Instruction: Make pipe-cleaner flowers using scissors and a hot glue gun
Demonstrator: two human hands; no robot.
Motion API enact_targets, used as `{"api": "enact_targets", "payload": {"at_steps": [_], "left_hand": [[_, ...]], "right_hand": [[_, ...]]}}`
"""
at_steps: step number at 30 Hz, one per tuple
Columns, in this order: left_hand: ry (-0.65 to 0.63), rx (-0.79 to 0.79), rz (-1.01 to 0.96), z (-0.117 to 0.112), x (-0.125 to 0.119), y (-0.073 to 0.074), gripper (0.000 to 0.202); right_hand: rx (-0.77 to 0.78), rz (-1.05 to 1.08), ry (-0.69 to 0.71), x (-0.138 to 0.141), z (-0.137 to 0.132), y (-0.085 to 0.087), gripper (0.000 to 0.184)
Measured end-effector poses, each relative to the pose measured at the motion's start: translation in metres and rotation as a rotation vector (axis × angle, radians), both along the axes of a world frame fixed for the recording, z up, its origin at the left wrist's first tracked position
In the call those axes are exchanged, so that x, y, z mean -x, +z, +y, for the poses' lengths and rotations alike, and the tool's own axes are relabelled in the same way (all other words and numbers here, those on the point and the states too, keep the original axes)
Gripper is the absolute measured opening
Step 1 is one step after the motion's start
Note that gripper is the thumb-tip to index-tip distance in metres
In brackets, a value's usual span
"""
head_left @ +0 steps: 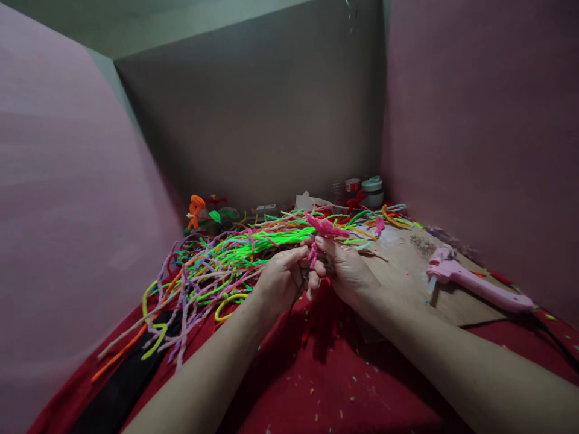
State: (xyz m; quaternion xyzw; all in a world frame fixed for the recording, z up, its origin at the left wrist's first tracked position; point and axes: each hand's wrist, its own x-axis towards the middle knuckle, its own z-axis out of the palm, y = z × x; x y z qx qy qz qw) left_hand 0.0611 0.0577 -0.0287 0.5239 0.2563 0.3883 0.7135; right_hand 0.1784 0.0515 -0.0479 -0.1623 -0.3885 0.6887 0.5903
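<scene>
My left hand (279, 278) and my right hand (346, 270) meet at the middle of the view, both closed in a pinch on a small pink pipe-cleaner piece (322, 229) with twisted petals at its top. Its stem (312, 255) runs down between my fingers. Just behind and to the left lies a big loose heap of pipe cleaners (217, 259) in green, purple, orange, yellow and white.
A pink glue gun (470, 280) lies on a wooden board (407, 271) at the right. Small jars (366, 190) and an orange pipe-cleaner flower (196, 211) stand at the back. A red cloth (325, 374) covers the surface. Pink walls close in left and right.
</scene>
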Motion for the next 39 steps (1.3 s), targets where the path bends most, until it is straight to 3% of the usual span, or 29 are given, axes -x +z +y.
{"api": "enact_targets", "payload": {"at_steps": [6,10,16,22,31,36,39], "left_hand": [[-0.042,0.08,0.024,0.002,-0.005,0.002,0.026],[-0.037,0.063,0.02,0.002,-0.006,-0.004,0.027],[0.012,0.076,-0.082,0.001,-0.008,-0.011,0.014],[-0.059,0.13,-0.042,0.0,0.002,-0.008,0.015],[-0.071,0.167,0.106,-0.004,0.01,-0.004,0.012],[-0.123,0.282,0.021,-0.003,0.021,-0.003,0.022],[-0.161,0.303,-0.021,-0.001,0.024,-0.007,0.026]], "right_hand": [[0.025,0.029,0.007,-0.002,0.01,-0.008,0.029],[0.053,0.0,-0.019,-0.002,0.009,-0.006,0.035],[0.075,-0.009,-0.035,-0.002,0.008,-0.005,0.039],[0.075,0.017,0.071,-0.006,0.009,-0.007,0.038],[0.113,-0.035,0.003,-0.004,0.005,-0.008,0.031],[0.092,-0.022,-0.079,-0.005,0.008,-0.01,0.03],[0.092,-0.021,-0.032,-0.005,0.009,-0.01,0.033]]}}
